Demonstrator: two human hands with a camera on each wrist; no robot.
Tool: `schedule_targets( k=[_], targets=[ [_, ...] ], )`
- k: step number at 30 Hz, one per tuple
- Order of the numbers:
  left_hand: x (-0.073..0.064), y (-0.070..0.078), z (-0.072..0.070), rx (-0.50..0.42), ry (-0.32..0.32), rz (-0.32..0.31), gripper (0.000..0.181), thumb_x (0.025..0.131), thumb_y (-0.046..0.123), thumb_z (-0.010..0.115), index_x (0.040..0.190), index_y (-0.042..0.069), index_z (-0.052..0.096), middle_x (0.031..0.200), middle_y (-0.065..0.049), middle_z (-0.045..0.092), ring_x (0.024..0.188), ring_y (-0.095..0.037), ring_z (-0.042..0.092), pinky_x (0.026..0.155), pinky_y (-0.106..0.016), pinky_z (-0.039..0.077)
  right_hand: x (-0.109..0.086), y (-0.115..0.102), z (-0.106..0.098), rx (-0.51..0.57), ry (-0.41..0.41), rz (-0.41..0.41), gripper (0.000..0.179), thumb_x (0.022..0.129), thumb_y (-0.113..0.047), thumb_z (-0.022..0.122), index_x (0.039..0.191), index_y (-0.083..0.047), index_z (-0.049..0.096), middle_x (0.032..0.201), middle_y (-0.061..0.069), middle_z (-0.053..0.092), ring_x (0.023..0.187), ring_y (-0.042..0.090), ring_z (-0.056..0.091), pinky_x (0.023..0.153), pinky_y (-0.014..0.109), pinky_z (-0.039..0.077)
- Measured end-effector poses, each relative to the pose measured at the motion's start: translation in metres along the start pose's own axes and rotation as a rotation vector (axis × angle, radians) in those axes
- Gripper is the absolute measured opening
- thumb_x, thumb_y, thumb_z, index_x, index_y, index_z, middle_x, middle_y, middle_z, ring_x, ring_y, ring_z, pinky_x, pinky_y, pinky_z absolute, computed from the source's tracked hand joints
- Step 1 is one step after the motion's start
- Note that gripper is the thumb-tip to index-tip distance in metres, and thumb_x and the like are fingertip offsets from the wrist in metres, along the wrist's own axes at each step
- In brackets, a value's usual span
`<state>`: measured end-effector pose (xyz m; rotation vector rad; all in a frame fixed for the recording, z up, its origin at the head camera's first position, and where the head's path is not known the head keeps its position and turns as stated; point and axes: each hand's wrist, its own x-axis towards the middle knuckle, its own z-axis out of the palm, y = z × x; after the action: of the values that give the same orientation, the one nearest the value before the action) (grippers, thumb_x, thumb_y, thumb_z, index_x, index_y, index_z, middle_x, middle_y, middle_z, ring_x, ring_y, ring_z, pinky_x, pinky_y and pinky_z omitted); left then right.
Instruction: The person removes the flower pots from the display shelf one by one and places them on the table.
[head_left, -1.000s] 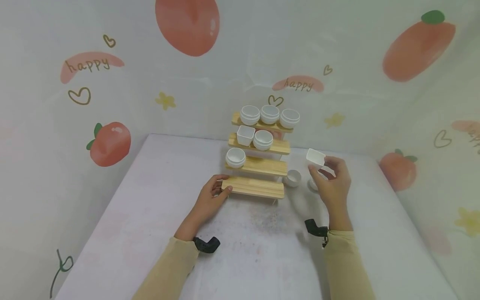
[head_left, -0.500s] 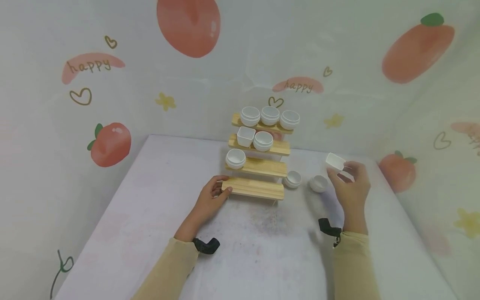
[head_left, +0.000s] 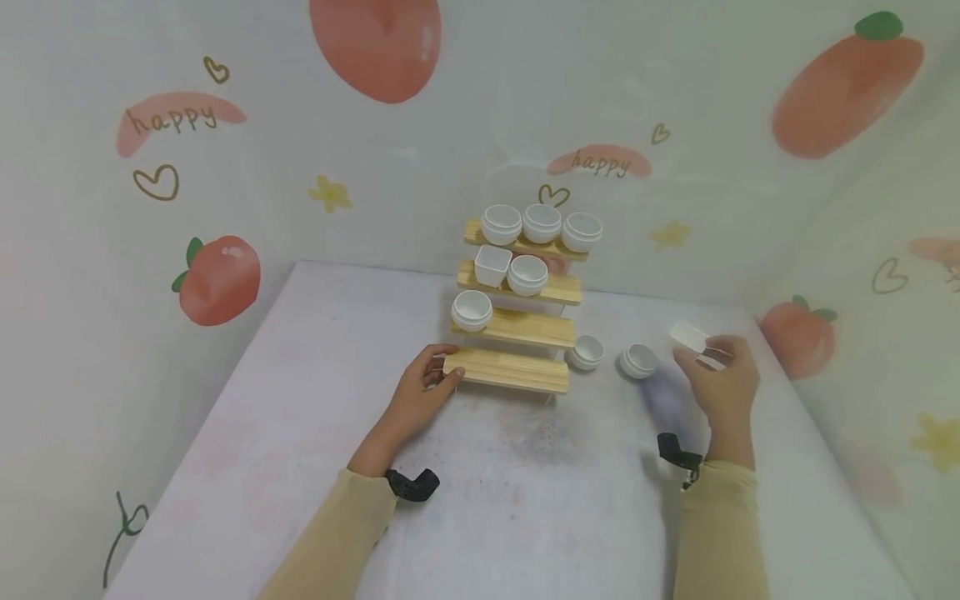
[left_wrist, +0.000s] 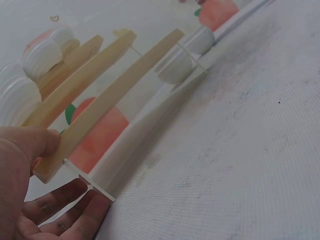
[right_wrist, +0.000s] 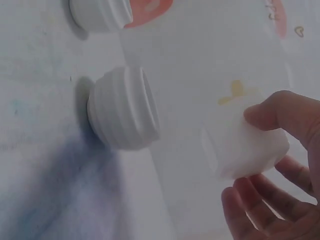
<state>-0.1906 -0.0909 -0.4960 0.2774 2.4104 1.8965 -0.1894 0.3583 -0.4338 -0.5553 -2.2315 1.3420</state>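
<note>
My left hand [head_left: 420,387] grips the left end of the lowest wooden board of a tiered stand [head_left: 506,371]. In the left wrist view its thumb lies on the board [left_wrist: 115,100], with fingers beneath by the white leg. Off to the right, my right hand [head_left: 723,375] pinches a small square white pot [head_left: 688,337] above the table. The right wrist view shows that square pot [right_wrist: 245,142] between thumb and fingers. A round white pot [head_left: 639,361] stands on the table to its left, and another round pot [head_left: 587,352] is beside the stand.
Three round pots [head_left: 542,222] line the top board. The second board carries a square pot [head_left: 492,266] and a round pot [head_left: 527,275]; one round pot [head_left: 472,310] sits left on the third. A patterned backdrop [head_left: 420,167] rises behind the table [head_left: 300,375].
My right hand has moved right and slightly nearer with the square pot, uncovering the round pot on the table. My left hand has kept its grip on the stand.
</note>
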Motion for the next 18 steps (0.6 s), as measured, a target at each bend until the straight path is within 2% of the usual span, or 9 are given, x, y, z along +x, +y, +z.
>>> schedule_targets(
  k=[2, 5, 7, 14, 18],
  targets=[
    [0.000, 0.001, 0.000, 0.004, -0.003, 0.001, 0.043, 0.105, 0.029, 0.071, 0.144, 0.020, 0.057, 0.138, -0.013, 0.066, 0.114, -0.027, 0.069, 0.095, -0.040, 0.056, 0.001, 0.003, -0.003, -0.016, -0.013, 0.042, 0.042, 0.083, -0.015, 0.090, 0.111, -0.014, 0.059, 0.111, -0.017, 0.054, 0.112, 0.010, 0.062, 0.081, 0.008, 0.054],
    [0.002, 0.001, -0.001, 0.001, -0.004, 0.002, 0.042, 0.105, 0.028, 0.071, 0.144, 0.020, 0.057, 0.137, -0.013, 0.066, 0.113, -0.027, 0.069, 0.095, -0.040, 0.056, 0.002, 0.008, -0.006, -0.029, -0.030, 0.065, 0.044, 0.083, -0.014, 0.091, 0.113, -0.015, 0.058, 0.114, -0.016, 0.053, 0.122, 0.023, 0.062, 0.079, 0.007, 0.054],
    [0.002, 0.000, -0.001, 0.003, -0.002, 0.000, 0.042, 0.105, 0.027, 0.071, 0.144, 0.020, 0.057, 0.137, -0.013, 0.067, 0.112, -0.026, 0.069, 0.094, -0.039, 0.056, 0.003, 0.011, -0.006, -0.042, -0.039, 0.075, 0.046, 0.083, -0.014, 0.091, 0.116, -0.015, 0.058, 0.117, -0.015, 0.054, 0.126, 0.027, 0.061, 0.077, 0.007, 0.054],
    [0.003, -0.001, -0.001, -0.002, -0.004, -0.001, 0.042, 0.105, 0.028, 0.070, 0.144, 0.020, 0.057, 0.137, -0.014, 0.066, 0.112, -0.027, 0.069, 0.094, -0.039, 0.056, 0.007, 0.021, -0.006, -0.078, -0.064, 0.102, 0.060, 0.085, -0.020, 0.091, 0.135, -0.014, 0.057, 0.133, -0.001, 0.058, 0.130, 0.027, 0.060, 0.074, 0.008, 0.051],
    [0.003, -0.001, 0.000, -0.009, -0.006, -0.003, 0.042, 0.105, 0.027, 0.071, 0.144, 0.020, 0.058, 0.138, -0.013, 0.065, 0.113, -0.027, 0.069, 0.094, -0.039, 0.056, 0.008, 0.024, -0.006, -0.130, -0.081, 0.109, 0.071, 0.086, -0.025, 0.090, 0.147, -0.012, 0.055, 0.135, 0.001, 0.058, 0.132, 0.029, 0.061, 0.077, 0.011, 0.048]
  ],
)
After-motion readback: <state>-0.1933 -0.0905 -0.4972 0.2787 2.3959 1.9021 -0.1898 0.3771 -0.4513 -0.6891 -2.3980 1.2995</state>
